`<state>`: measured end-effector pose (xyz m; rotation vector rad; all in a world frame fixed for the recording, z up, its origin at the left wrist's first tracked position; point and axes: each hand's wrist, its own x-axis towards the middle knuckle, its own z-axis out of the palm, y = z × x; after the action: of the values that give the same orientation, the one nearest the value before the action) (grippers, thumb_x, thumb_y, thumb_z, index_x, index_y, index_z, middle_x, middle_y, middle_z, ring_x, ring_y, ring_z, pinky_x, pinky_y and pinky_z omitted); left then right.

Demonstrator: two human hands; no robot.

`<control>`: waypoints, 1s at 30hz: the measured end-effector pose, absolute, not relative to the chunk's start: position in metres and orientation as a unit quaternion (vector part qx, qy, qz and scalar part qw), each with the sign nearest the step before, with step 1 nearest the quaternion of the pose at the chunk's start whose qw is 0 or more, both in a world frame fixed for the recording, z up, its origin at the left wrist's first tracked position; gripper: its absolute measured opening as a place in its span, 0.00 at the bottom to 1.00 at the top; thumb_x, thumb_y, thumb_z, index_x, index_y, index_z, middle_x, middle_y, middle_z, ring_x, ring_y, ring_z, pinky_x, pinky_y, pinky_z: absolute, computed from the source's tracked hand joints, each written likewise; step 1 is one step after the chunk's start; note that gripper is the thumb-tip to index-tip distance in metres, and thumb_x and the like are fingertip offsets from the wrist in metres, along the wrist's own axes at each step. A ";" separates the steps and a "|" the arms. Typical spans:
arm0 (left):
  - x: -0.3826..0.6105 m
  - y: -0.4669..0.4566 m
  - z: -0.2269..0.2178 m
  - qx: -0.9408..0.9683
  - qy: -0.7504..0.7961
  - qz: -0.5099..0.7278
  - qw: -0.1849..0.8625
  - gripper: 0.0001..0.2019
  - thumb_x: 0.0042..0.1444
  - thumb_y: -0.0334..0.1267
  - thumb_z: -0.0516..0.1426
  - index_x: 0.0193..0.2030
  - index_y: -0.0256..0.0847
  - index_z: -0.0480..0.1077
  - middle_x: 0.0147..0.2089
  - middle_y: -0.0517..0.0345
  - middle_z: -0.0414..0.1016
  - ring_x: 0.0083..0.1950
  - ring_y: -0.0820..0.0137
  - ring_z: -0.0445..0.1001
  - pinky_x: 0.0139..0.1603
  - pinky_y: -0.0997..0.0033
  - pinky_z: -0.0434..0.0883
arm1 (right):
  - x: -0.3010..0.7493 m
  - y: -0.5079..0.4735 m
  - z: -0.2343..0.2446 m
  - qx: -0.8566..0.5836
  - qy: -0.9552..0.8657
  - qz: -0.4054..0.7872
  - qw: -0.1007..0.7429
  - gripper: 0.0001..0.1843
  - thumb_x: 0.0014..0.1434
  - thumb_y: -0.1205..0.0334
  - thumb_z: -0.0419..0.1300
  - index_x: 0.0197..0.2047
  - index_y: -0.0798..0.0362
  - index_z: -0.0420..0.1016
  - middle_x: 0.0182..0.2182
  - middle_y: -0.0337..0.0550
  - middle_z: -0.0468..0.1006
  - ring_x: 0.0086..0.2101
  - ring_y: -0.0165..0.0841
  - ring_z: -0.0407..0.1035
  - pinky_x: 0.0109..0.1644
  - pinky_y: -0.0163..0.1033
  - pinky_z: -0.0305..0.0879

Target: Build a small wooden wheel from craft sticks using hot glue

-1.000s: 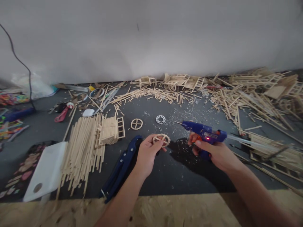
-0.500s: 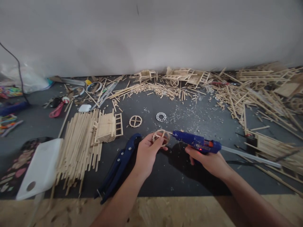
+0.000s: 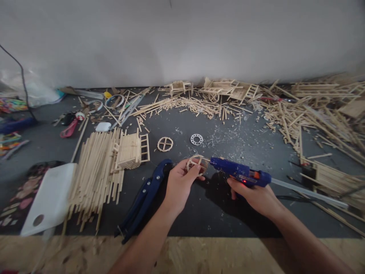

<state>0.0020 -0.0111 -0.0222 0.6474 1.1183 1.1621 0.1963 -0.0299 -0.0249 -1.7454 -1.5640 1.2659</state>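
My left hand is closed on a small wooden wheel with cross spokes, held just above the dark mat. My right hand grips a blue hot glue gun whose red light is on. The gun's nozzle touches the wheel's right side. A clear glue stick juts out of the gun's back toward the right.
A second wooden wheel and a white ring lie beyond my hands. Blue cutters lie left of my left wrist. A heap of wooden sticks with a small ladder frame is at left; stick models and scraps line the wall and right side.
My right hand has swung the glue gun left and down until its nozzle meets the wheel. My left hand has kept the wheel almost in place.
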 end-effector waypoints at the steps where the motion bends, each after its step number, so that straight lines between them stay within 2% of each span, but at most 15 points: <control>1: 0.002 -0.011 -0.022 0.283 0.492 0.512 0.645 0.09 0.48 0.38 0.63 0.34 0.37 0.74 0.30 0.58 0.74 0.32 0.72 0.73 0.29 0.75 0.73 | 0.196 -0.030 -0.025 -0.640 -0.570 0.458 0.237 0.21 0.54 0.48 0.55 0.16 0.50 0.68 0.17 0.39 0.73 0.21 0.32 0.68 0.25 0.35 0.62; 10: 0.002 -0.011 -0.022 0.282 0.493 0.514 0.643 0.08 0.48 0.38 0.63 0.34 0.37 0.75 0.29 0.58 0.74 0.33 0.72 0.73 0.29 0.75 0.73 | 0.197 -0.031 -0.027 -0.652 -0.570 0.444 0.230 0.21 0.54 0.48 0.55 0.16 0.50 0.69 0.17 0.40 0.74 0.21 0.33 0.68 0.23 0.36 0.61; 21: 0.002 -0.012 -0.022 0.280 0.495 0.516 0.641 0.08 0.48 0.38 0.63 0.34 0.37 0.75 0.30 0.58 0.74 0.32 0.73 0.72 0.29 0.75 0.72 | 0.196 -0.030 -0.024 -0.643 -0.571 0.457 0.228 0.20 0.55 0.49 0.54 0.17 0.50 0.69 0.18 0.40 0.73 0.23 0.34 0.68 0.27 0.37 0.62; 26: 0.001 -0.010 -0.021 0.269 0.484 0.532 0.641 0.08 0.48 0.38 0.63 0.34 0.36 0.75 0.31 0.57 0.74 0.33 0.72 0.72 0.31 0.74 0.73 | 0.199 -0.030 -0.023 -0.645 -0.564 0.467 0.218 0.22 0.55 0.51 0.55 0.14 0.51 0.68 0.17 0.40 0.72 0.22 0.32 0.67 0.27 0.36 0.61; 28: 0.000 -0.010 -0.020 0.261 0.481 0.531 0.646 0.07 0.49 0.37 0.62 0.34 0.36 0.74 0.32 0.57 0.75 0.33 0.72 0.72 0.32 0.73 0.73 | 0.201 -0.028 -0.024 -0.626 -0.531 0.510 0.258 0.21 0.54 0.51 0.57 0.15 0.52 0.67 0.14 0.38 0.69 0.20 0.30 0.65 0.26 0.36 0.61; 30: -0.001 -0.009 -0.019 0.256 0.475 0.526 0.657 0.07 0.49 0.37 0.62 0.34 0.36 0.74 0.33 0.57 0.75 0.33 0.72 0.72 0.32 0.72 0.74 | 0.200 -0.025 -0.024 -0.573 -0.467 0.583 0.338 0.17 0.53 0.52 0.60 0.19 0.52 0.67 0.15 0.35 0.66 0.17 0.28 0.62 0.22 0.36 0.60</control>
<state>-0.0015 -0.0095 -0.0192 0.5802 1.0770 1.1926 0.2004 -0.0252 -0.0235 -1.4930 -1.2155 1.5185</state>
